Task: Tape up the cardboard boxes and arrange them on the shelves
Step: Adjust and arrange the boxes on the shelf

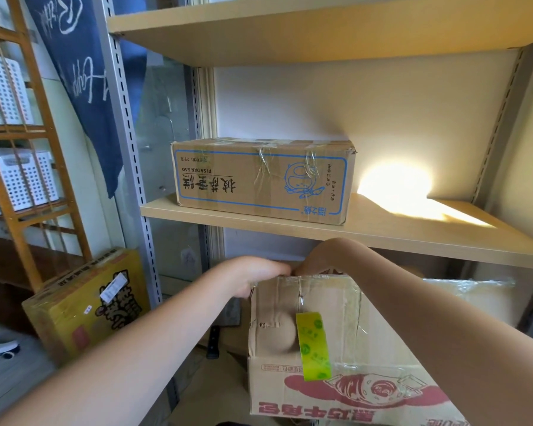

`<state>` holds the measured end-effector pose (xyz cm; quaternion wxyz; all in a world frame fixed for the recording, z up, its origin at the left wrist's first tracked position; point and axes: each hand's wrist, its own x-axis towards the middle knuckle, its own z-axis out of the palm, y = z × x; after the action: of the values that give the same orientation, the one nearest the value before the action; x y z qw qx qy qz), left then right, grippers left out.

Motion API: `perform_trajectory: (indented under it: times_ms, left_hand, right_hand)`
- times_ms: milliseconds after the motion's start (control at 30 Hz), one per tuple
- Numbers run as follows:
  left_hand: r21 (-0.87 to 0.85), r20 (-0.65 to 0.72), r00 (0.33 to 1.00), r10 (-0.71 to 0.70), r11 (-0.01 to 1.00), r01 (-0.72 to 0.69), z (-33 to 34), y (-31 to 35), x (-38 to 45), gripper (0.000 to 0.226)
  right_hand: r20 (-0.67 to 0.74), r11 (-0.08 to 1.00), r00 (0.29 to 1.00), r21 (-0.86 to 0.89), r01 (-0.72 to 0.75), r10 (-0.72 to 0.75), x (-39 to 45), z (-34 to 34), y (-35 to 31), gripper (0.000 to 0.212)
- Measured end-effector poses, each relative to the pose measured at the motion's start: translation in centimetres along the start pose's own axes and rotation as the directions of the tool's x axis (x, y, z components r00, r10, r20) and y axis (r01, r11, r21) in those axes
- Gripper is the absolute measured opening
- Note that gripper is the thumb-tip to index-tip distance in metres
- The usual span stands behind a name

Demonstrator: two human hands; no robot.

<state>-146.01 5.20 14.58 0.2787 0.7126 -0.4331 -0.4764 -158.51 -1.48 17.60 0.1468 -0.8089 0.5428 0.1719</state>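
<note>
Two hands on the box [336, 342] under the shelf [382, 232]: my left hand [253, 276] grips its far edge, right hand hidden, can't tell. Press tape [314, 345] flat w/ slow rubs.

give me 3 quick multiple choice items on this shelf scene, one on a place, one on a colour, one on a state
1. Where is the blue-printed cardboard box?
A. on the floor
B. on the middle shelf
C. in the white basket

2. What colour is the tape roll on the red-printed box?
A. yellow-green
B. black
C. red

3. How does the blue-printed box stand?
A. flaps open
B. crushed flat
C. taped shut, print upside down

Key: 1 B, it sits on the board; 2 A, a yellow-green band; 3 C, clear tape crosses it and the lettering is inverted.
</note>
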Motion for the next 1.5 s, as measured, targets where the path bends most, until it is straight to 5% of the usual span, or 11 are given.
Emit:
perform_trajectory:
  times_ms: [100, 200, 433, 533, 600, 633, 833, 1167, 1233, 1367, 1500]
  left_hand:
    - [0.457, -0.241, 0.910, 0.338, 0.867, -0.201, 0.5, -0.3, 0.1, 0.037]
    - [0.681, -0.188, 0.722, 0.665, 0.619, -0.393, 1.4, -0.2, -0.4, 0.020]
    - [0.736, 0.106, 0.841, 0.531, 0.526, -0.425, 1.7, 0.7, 0.0, 0.023]
    - [0.731, 0.069, 0.841, 0.536, 0.546, -0.408, 1.8, 1.0, -0.1, 0.035]
    - [0.740, 0.046, 0.834, 0.549, 0.542, -0.398, 2.0, 1.0, 0.0, 0.021]
    - [0.744, 0.024, 0.828, 0.560, 0.543, -0.389, 2.1, 0.9, 0.1, 0.017]
    - [0.726, -0.044, 0.787, 0.615, 0.561, -0.398, 1.9, 0.8, 2.3, 0.012]
    - [0.695, -0.029, 0.746, 0.665, 0.550, -0.463, 1.1, 2.1, 8.6, 0.010]
    - [0.687, -0.011, 0.742, 0.670, 0.544, -0.481, 1.0, 2.1, 9.3, 0.011]
    - [0.658, -0.001, 0.749, 0.663, 0.564, -0.498, 0.6, 2.0, 10.0, 0.010]
    - [0.671, 0.025, 0.756, 0.654, 0.550, -0.498, 0.5, 1.9, 9.7, 0.010]
  right_hand:
    - [-0.104, 0.998, 0.993, 0.040, 0.053, -0.049, 0.0, 0.5, 0.1, 0.053]
    - [-0.178, 0.999, 0.983, 0.020, 0.050, -0.045, 0.3, 1.3, 0.0, 0.044]
    - [-0.486, 0.922, 0.872, 0.307, 0.234, -0.059, 0.5, 2.9, 2.5, 0.027]
    - [-0.781, 0.906, 0.624, 0.247, 0.343, -0.023, -0.7, 5.1, 3.3, 0.018]
    - [-0.923, 0.914, 0.383, 0.121, 0.386, -0.039, -2.8, 7.2, 4.1, 0.021]
    - [-0.942, 0.903, 0.331, 0.097, 0.419, -0.052, -4.0, 8.3, 4.4, 0.026]
    - [-0.728, 0.619, 0.672, 0.467, 0.631, -0.135, -4.6, 14.4, 4.7, 0.050]
    - [-0.491, 0.091, 0.869, 0.865, 0.494, -0.052, -1.8, 14.8, 2.8, 0.061]
    - [-0.468, 0.062, 0.884, 0.882, 0.467, 0.009, -1.3, 14.4, 2.7, 0.061]
    - [-0.334, 0.206, 0.943, 0.922, 0.327, 0.000, -0.6, 16.8, 1.8, 0.065]
    - [-0.158, 0.171, 0.984, 0.975, 0.143, 0.079, -0.5, 18.2, 1.9, 0.068]
